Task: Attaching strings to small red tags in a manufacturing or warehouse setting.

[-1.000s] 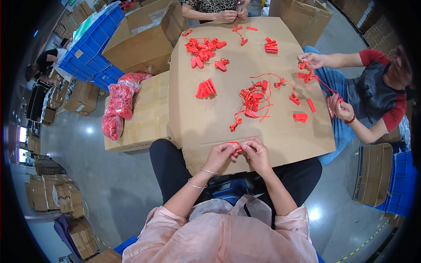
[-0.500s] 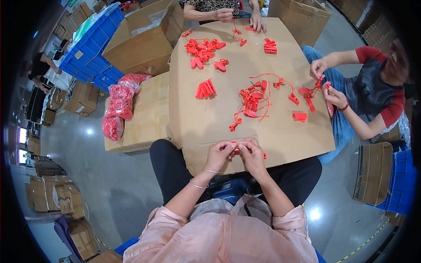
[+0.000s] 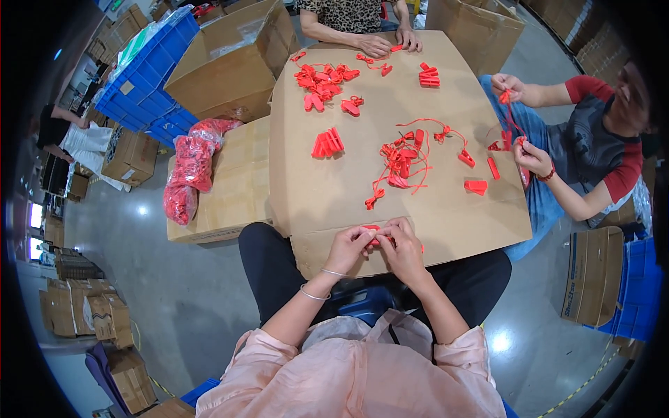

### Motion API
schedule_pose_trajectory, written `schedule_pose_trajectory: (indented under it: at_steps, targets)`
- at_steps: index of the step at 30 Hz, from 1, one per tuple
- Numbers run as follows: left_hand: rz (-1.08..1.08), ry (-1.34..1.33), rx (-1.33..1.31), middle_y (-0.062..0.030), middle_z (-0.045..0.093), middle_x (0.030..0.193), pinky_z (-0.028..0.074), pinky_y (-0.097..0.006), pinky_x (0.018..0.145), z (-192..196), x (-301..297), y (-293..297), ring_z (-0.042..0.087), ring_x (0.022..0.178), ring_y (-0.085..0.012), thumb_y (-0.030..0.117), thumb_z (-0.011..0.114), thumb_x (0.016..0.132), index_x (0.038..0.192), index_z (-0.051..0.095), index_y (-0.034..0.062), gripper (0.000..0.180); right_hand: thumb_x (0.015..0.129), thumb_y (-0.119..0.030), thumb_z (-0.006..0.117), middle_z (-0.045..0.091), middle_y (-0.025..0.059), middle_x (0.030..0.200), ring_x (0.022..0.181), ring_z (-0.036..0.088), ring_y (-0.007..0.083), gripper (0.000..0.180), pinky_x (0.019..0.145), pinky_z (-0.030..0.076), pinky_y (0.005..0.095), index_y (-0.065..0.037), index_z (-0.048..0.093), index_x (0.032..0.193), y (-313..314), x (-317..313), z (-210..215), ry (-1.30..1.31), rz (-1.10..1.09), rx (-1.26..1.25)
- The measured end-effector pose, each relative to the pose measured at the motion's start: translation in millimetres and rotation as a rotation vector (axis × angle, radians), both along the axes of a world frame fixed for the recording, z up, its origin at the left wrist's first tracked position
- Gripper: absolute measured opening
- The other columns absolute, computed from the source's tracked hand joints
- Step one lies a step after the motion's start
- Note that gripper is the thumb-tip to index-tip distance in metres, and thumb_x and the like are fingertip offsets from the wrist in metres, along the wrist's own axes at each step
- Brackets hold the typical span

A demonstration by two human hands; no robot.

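Observation:
At the near edge of the cardboard tabletop (image 3: 327,240), both my hands are closed on one small red plastic piece (image 3: 373,228). My left hand (image 3: 350,248) pinches it between thumb and fingers, and my right hand (image 3: 399,249) grips it from the other side. Fingers cover most of the piece, so its exact kind is hidden. A bit of red shows just beyond my right hand. Ahead of my hands lies a tangle of red cords and plastic pieces (image 3: 401,167). To its left a row of red pieces (image 3: 327,143) sits close together.
A larger red heap (image 3: 324,80) lies far left. Co-workers' hands (image 3: 533,157) hold a red corded piece at the right; another person's hands (image 3: 380,45) work at the far edge. Bagged red pieces (image 3: 191,164) rest on a carton (image 3: 237,181) at the left.
My fingers have shifted slightly around the red piece. The right co-worker's upper hand has risen, stretching a red cord. The far person's hand has come down to the tabletop.

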State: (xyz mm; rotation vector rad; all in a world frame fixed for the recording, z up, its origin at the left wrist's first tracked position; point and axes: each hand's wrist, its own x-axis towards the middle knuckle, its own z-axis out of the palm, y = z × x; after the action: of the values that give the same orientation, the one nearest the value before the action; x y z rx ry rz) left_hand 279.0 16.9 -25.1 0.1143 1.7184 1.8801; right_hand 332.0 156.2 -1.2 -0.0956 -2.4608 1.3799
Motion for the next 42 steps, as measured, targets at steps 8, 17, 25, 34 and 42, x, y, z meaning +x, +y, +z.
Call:
schedule_pose_trajectory:
  at_steps: [8,17,25,34,42]
  targets:
    - [-0.026,-0.010,-0.041,-0.0014,0.058,0.069,0.042,-0.019,0.052,-8,-7,-11,0.052,0.058,-0.0058,0.015,0.053,0.087,0.087,0.060,-0.0010,0.018,0.079,-0.009,0.060,0.052,0.0101,0.089,0.071,0.058,0.0267,0.008,0.061,0.047,0.0355,-0.002,0.057,0.082,10,0,-1,-0.024,0.062,0.005]
    - [-0.110,0.034,-0.002,-0.0040,0.060,0.082,0.044,-0.019,0.056,7,-6,-11,0.057,0.067,-0.0079,0.001,0.048,0.085,0.100,0.056,-0.0013,0.017,0.080,-0.011,0.058,0.051,0.0099,0.091,0.073,0.057,0.0268,0.009,0.063,0.046,0.0349,-0.003,0.058,0.082,14,-2,10,-0.089,0.176,0.142]
    - [-0.141,0.042,-0.009,-0.0041,0.060,0.087,0.045,-0.020,0.059,3,-5,-12,0.057,0.070,-0.0080,0.001,0.047,0.085,0.105,0.053,-0.0009,0.021,0.079,-0.013,0.058,0.051,0.0088,0.090,0.070,0.058,0.0277,0.009,0.060,0.047,0.0366,-0.004,0.056,0.080,14,-2,8,-0.097,0.185,0.236]
    - [-0.156,0.052,0.001,-0.0043,0.060,0.088,0.045,-0.021,0.060,1,-4,-12,0.056,0.072,-0.0084,0.002,0.047,0.086,0.107,0.052,-0.0012,0.021,0.079,-0.013,0.058,0.052,0.0078,0.090,0.069,0.057,0.0278,0.010,0.059,0.047,0.0373,-0.004,0.055,0.079,17,-2,8,-0.067,0.233,0.275]
    - [-0.147,-0.001,0.043,-0.0025,0.060,0.089,0.043,-0.018,0.061,1,-2,-10,0.053,0.072,-0.0052,0.005,0.053,0.086,0.106,0.053,0.0012,0.020,0.080,-0.013,0.057,0.051,0.0085,0.090,0.070,0.057,0.0283,0.009,0.060,0.047,0.0373,-0.004,0.055,0.081,12,2,6,-0.092,0.197,0.245]
